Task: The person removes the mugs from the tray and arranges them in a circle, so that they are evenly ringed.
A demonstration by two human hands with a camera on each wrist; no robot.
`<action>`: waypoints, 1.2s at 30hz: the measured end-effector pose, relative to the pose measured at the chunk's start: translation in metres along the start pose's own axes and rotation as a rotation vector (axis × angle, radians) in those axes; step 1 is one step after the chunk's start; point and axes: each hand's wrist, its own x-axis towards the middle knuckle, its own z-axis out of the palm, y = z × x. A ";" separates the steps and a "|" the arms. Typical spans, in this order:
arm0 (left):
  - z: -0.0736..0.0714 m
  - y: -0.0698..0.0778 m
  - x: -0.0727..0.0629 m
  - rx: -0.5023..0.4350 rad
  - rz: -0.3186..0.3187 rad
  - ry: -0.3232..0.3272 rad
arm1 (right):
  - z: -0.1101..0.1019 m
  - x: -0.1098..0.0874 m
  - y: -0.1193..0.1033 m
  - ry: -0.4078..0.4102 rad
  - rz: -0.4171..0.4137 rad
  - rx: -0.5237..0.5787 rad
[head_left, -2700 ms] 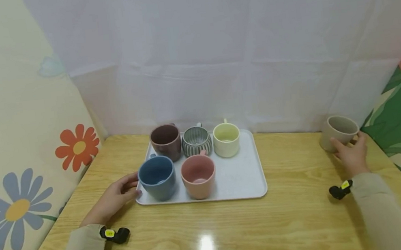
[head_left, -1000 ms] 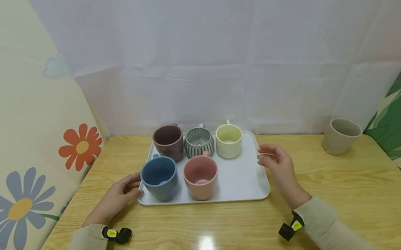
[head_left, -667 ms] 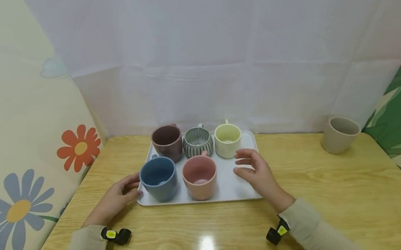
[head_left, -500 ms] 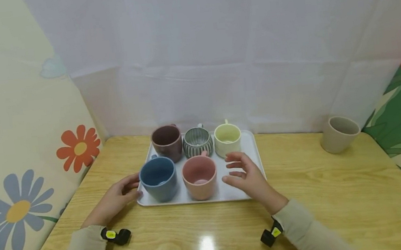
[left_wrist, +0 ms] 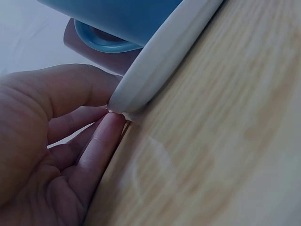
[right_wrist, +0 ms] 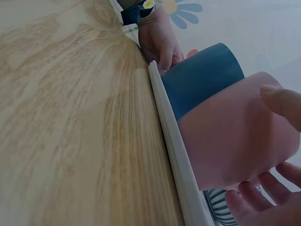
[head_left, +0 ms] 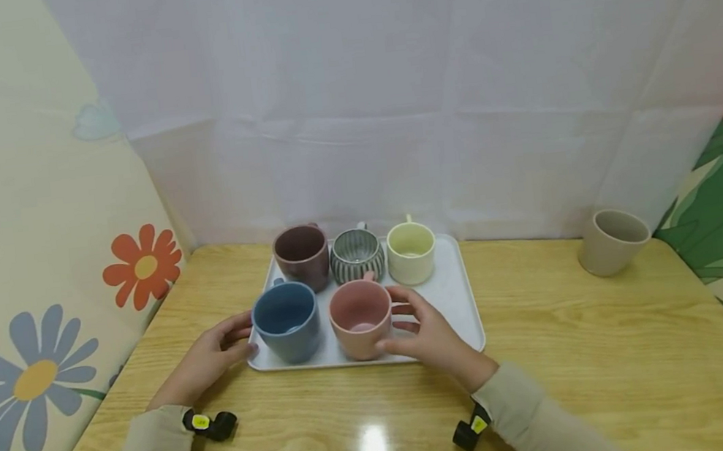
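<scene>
At far left, a cream cloth panel [head_left: 19, 180] printed with a blue daisy and a red flower stands beside a pale wood-grain table [head_left: 543, 316]. Next comes my left grip [head_left: 206, 352], bare-fingered below a beige sleeve [head_left: 153, 446], its thumb and fingers pinching the left edge of a white rectangular tray [head_left: 452, 300]. On the tray, nearest that grip, stands a round blue ceramic mug [head_left: 289, 328], front left, upright. Behind it is a dark plum-brown ceramic mug [head_left: 306, 266]. Further right, a grey-and-white ribbed, rounded mug [head_left: 357, 261] stands in the back row, and in front of it a pink ceramic mug [head_left: 361, 319] rests upright on the tray, its handle pointing away from me. A pale yellow mug [head_left: 411, 260] ends the back row. My right grip [head_left: 429, 336] is curved round the pink mug's right side, thumb at the front, fingers farther back. Well apart to the right, a beige cup [head_left: 610, 247] stands on the table near a white cloth backdrop [head_left: 357, 123].
</scene>
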 end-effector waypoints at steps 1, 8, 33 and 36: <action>0.000 0.000 0.000 0.002 -0.004 0.002 | 0.001 0.000 0.000 0.003 0.007 0.004; -0.001 -0.004 0.001 0.019 -0.009 0.006 | 0.011 0.004 0.003 0.036 0.043 0.040; 0.000 -0.004 0.001 0.043 0.001 0.002 | 0.008 0.018 0.010 -0.037 0.047 0.000; 0.000 -0.004 0.001 0.042 0.002 0.001 | 0.007 0.017 0.011 -0.034 0.045 0.004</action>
